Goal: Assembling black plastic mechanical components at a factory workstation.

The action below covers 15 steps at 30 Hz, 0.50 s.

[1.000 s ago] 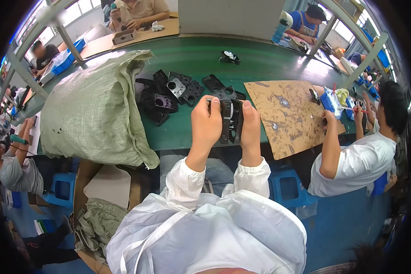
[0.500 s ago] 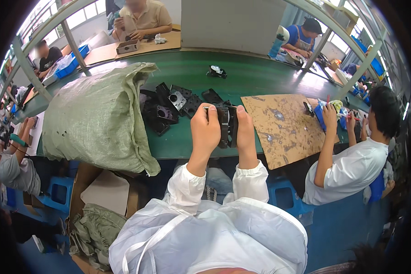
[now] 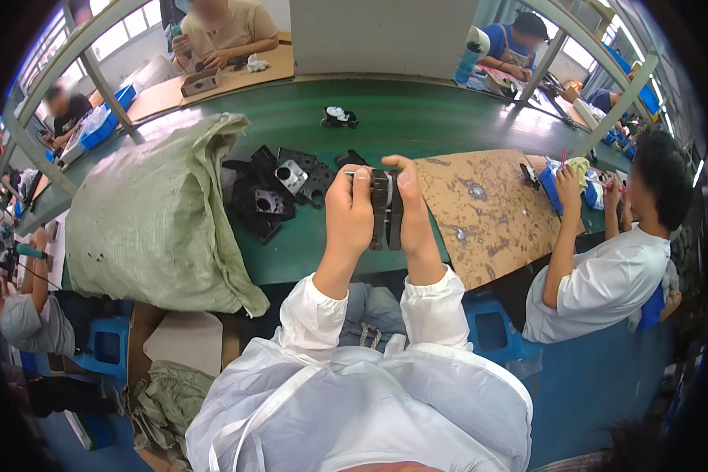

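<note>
Above the bench's near edge, my left hand [image 3: 349, 212] and my right hand [image 3: 417, 220] grip a black plastic housing [image 3: 381, 212] from both sides. It stands on edge between my palms, and looks like two flat halves face to face. A pale ridged strip shows along its upper inner side. My left fingers are curled round the left half, with the thumb on top. My right palm presses the right half, and one finger bends over its top. A thin bright metal tip shows by my left fingers; what it belongs to is hidden.
Several loose black parts [image 3: 275, 202] lie beyond my left hand, beside a bulky green woven sack [image 3: 145, 212]. A stained cardboard sheet [image 3: 488, 212] lies at right. A small black-and-white part [image 3: 339, 117] sits farther back. A co-worker [image 3: 606, 267] sits close on the right.
The two halves of the housing have come closer together, narrowing the gap between them. A finger of my right hand has risen over the top. The whole view has shifted slightly.
</note>
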Tool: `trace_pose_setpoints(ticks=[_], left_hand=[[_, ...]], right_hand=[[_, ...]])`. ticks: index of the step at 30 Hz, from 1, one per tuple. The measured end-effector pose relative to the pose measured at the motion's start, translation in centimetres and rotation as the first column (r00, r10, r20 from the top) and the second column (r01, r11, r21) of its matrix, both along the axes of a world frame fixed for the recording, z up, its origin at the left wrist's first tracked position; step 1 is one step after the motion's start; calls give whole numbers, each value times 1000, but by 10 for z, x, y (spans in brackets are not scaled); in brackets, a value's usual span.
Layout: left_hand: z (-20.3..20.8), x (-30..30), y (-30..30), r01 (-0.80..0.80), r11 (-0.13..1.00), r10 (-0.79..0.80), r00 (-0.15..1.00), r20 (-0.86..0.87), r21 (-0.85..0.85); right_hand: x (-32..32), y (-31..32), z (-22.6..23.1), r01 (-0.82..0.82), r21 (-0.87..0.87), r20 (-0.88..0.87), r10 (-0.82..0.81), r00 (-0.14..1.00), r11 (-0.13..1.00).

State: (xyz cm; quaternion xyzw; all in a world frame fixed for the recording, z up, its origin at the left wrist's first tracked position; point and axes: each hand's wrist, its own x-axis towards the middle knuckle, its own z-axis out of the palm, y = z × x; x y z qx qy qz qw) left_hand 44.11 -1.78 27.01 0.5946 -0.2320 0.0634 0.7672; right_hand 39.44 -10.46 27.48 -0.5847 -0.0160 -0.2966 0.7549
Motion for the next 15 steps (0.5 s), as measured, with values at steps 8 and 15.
trace_pose_setpoints(ticks=[8, 15], left_hand=[[25, 108, -30, -559, 678, 247, 785, 568, 477], [-21, 330, -9, -141, 172, 52, 990, 134, 975]], right_hand=[[71, -61, 33, -8, 104, -168, 26, 985, 995], [176, -151, -19, -30, 9, -431, 31, 902, 1000]])
